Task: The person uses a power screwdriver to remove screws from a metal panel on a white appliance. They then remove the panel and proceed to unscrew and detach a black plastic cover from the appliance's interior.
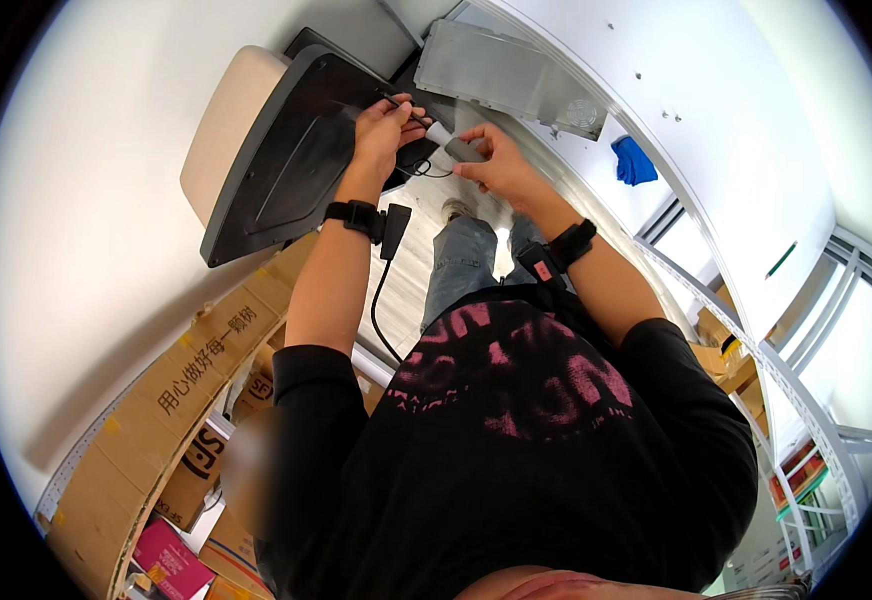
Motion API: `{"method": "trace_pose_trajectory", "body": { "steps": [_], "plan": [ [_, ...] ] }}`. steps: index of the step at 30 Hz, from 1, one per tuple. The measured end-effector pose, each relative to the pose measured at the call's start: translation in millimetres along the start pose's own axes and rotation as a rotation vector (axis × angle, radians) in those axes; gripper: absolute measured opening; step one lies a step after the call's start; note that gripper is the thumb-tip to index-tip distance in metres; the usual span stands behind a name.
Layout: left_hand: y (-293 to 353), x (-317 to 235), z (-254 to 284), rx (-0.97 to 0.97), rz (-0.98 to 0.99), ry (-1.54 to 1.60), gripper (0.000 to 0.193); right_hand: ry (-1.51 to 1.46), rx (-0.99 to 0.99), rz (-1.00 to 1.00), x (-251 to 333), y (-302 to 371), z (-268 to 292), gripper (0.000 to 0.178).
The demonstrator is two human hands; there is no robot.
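My left hand (pixel 384 132) is closed on a thin black cable (pixel 393 99) beside the upper edge of a large black plastic panel (pixel 286 165). Just to its right, my right hand (pixel 501 165) grips a grey cylindrical piece (pixel 466 150) with a white tapered end (pixel 439 133) that points toward the left fingers. Whether the cable runs into that white end I cannot make out. A thin black loop of cord (pixel 422 168) hangs below the two hands. Each wrist wears a black strap with a small device.
A beige rounded panel (pixel 231 130) stands behind the black one, against the white wall. A large cardboard box (pixel 196 350) with smaller boxes inside is at the left. On the right is a white tabletop (pixel 756 150) with a blue cloth (pixel 634 162); a grey metal panel (pixel 511 75) lies beyond.
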State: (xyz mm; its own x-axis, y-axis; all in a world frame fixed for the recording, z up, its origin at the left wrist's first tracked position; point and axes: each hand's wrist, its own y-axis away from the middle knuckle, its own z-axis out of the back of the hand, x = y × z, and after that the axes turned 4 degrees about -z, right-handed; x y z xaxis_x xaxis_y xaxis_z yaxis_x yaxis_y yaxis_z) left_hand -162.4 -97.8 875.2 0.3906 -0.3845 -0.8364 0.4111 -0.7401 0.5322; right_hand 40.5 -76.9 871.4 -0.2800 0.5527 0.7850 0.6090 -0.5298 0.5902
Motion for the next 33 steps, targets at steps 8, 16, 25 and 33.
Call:
{"method": "trace_pose_trajectory", "body": {
  "steps": [8,16,25,33],
  "plan": [
    [-5.0,4.5,7.7,0.027,0.023,-0.091,0.014,-0.506,0.209,-0.311,10.8,-1.1,1.8,0.05],
    [3.9,-6.1,-1.5,-0.028,0.06,-0.117,0.011,-0.062,0.07,-0.013,-6.9,-5.8,-2.5,0.043],
    [-5.2,2.7,13.4,0.007,0.028,-0.042,0.016,-0.364,0.238,-0.339,14.9,0.4,1.1,0.044],
    [-3.0,-1.9,15.5,0.064,0.033,0.041,0.021,-0.025,0.083,-0.107,-1.4,-5.2,0.2,0.039]
  ]
}}
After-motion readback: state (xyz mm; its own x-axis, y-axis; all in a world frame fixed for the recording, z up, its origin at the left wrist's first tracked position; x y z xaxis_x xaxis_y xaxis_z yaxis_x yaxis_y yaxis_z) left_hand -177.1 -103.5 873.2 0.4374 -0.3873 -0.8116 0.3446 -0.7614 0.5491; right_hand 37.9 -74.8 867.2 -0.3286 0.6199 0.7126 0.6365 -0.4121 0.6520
